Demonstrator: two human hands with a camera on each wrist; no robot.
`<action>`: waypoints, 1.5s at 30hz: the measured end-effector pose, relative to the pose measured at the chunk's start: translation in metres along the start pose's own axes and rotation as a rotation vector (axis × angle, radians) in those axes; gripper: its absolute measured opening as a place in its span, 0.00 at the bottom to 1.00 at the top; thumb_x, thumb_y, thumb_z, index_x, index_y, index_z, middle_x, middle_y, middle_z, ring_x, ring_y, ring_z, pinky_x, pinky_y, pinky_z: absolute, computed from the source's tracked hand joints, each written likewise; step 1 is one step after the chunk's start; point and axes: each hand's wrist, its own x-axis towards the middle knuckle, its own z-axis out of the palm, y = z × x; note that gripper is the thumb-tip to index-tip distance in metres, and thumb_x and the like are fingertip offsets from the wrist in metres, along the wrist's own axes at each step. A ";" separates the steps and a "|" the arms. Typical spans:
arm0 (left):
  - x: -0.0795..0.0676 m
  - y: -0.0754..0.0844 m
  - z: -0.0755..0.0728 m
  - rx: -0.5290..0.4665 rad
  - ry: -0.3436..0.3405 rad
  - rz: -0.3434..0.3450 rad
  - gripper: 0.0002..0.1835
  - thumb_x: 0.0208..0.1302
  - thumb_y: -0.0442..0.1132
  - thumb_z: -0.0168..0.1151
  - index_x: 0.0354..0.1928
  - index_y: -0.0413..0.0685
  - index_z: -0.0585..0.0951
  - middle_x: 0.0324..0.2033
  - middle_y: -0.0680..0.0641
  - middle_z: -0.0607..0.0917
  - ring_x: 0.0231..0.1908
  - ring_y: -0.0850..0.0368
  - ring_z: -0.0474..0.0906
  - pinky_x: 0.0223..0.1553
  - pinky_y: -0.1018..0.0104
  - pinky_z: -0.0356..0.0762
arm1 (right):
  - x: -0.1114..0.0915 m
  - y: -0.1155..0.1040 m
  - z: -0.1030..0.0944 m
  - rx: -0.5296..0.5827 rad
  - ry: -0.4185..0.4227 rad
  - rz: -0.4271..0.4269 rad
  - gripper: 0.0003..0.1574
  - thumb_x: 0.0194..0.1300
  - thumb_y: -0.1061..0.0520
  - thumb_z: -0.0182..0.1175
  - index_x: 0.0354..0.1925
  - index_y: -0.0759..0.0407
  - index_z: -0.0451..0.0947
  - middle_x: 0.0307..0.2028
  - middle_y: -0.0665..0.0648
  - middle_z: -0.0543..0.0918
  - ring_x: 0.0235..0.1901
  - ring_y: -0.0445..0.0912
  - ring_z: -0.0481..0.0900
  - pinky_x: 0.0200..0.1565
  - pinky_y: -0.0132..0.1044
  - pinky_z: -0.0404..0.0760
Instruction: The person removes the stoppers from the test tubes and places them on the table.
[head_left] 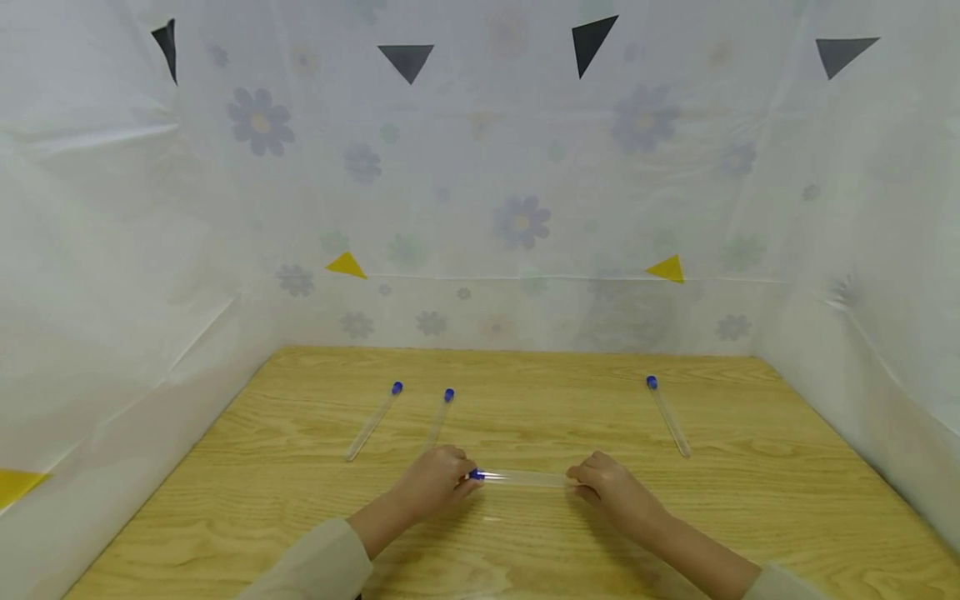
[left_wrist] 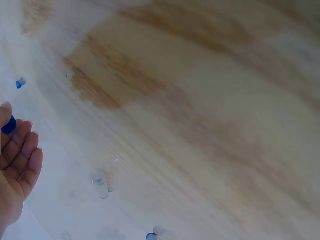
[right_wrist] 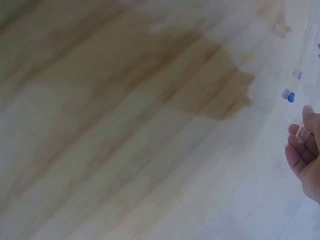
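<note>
Between both hands a clear test tube [head_left: 525, 478] with a blue cap lies level, just over the wooden table. My left hand [head_left: 437, 483] pinches the capped end at the left. At the other end, my right hand [head_left: 618, 496] pinches the tube's bare tip. In the left wrist view the blue cap [left_wrist: 9, 125] shows between thumb and fingers. The right wrist view has the clear rounded end [right_wrist: 303, 134] in the right hand's fingers. Just beyond the left hand lies a second capped tube [head_left: 438, 421], its lower end partly hidden by that hand.
Another blue-capped tube [head_left: 372, 423] rests farther left on the table [head_left: 540, 400], and one more tube [head_left: 670, 418] lies at the right. White flowered sheeting [head_left: 465, 167] with black and yellow triangles encloses the back and sides.
</note>
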 end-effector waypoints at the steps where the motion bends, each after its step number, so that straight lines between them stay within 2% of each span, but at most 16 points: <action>1: 0.000 0.000 0.000 -0.004 -0.003 -0.005 0.08 0.59 0.41 0.64 0.30 0.44 0.84 0.22 0.52 0.82 0.23 0.67 0.74 0.23 0.82 0.69 | 0.000 0.000 0.000 0.000 -0.002 0.001 0.12 0.46 0.68 0.67 0.33 0.64 0.81 0.28 0.53 0.81 0.27 0.38 0.72 0.27 0.22 0.74; 6: 0.001 0.000 0.000 -0.031 -0.034 -0.025 0.09 0.60 0.42 0.62 0.30 0.44 0.84 0.23 0.52 0.82 0.23 0.67 0.74 0.23 0.82 0.69 | 0.000 -0.001 -0.001 -0.003 -0.003 0.008 0.12 0.46 0.68 0.67 0.33 0.64 0.80 0.28 0.53 0.81 0.27 0.39 0.73 0.27 0.22 0.75; 12: 0.000 -0.002 0.001 -0.057 -0.058 -0.018 0.08 0.60 0.41 0.62 0.30 0.43 0.83 0.23 0.52 0.81 0.23 0.68 0.73 0.23 0.82 0.69 | -0.001 0.000 0.001 -0.002 0.005 -0.013 0.12 0.45 0.68 0.68 0.32 0.63 0.80 0.27 0.53 0.80 0.26 0.38 0.73 0.27 0.21 0.74; 21: 0.000 -0.002 0.000 -0.019 -0.064 0.033 0.06 0.59 0.39 0.63 0.29 0.43 0.83 0.23 0.52 0.81 0.24 0.66 0.73 0.25 0.81 0.69 | -0.001 0.001 0.001 0.009 0.010 -0.034 0.11 0.45 0.69 0.67 0.32 0.63 0.80 0.27 0.53 0.81 0.27 0.38 0.73 0.27 0.21 0.73; 26: 0.001 -0.002 0.000 -0.025 -0.072 0.034 0.06 0.58 0.39 0.63 0.29 0.43 0.82 0.23 0.52 0.80 0.24 0.67 0.74 0.24 0.82 0.70 | -0.001 0.002 0.001 0.007 0.016 -0.042 0.12 0.45 0.69 0.68 0.32 0.63 0.80 0.27 0.53 0.80 0.27 0.39 0.73 0.27 0.21 0.74; 31: 0.000 -0.002 0.000 -0.033 -0.113 0.020 0.06 0.59 0.39 0.62 0.30 0.43 0.82 0.25 0.51 0.82 0.27 0.66 0.77 0.26 0.82 0.72 | -0.002 0.001 0.001 0.011 -0.013 -0.028 0.12 0.46 0.69 0.67 0.33 0.64 0.80 0.28 0.54 0.81 0.28 0.40 0.74 0.28 0.22 0.75; 36: -0.001 -0.003 0.000 -0.016 -0.128 0.034 0.06 0.59 0.39 0.62 0.31 0.43 0.82 0.26 0.51 0.82 0.27 0.64 0.77 0.27 0.81 0.73 | -0.003 0.001 0.000 0.012 -0.031 -0.012 0.11 0.47 0.68 0.66 0.34 0.63 0.80 0.29 0.54 0.81 0.29 0.41 0.75 0.28 0.22 0.76; 45: -0.001 -0.003 0.000 -0.025 -0.137 0.064 0.07 0.59 0.40 0.62 0.29 0.44 0.81 0.25 0.52 0.81 0.27 0.65 0.77 0.27 0.83 0.71 | -0.004 0.002 0.002 0.016 -0.013 -0.032 0.11 0.47 0.69 0.67 0.33 0.63 0.80 0.28 0.54 0.81 0.28 0.40 0.75 0.28 0.22 0.75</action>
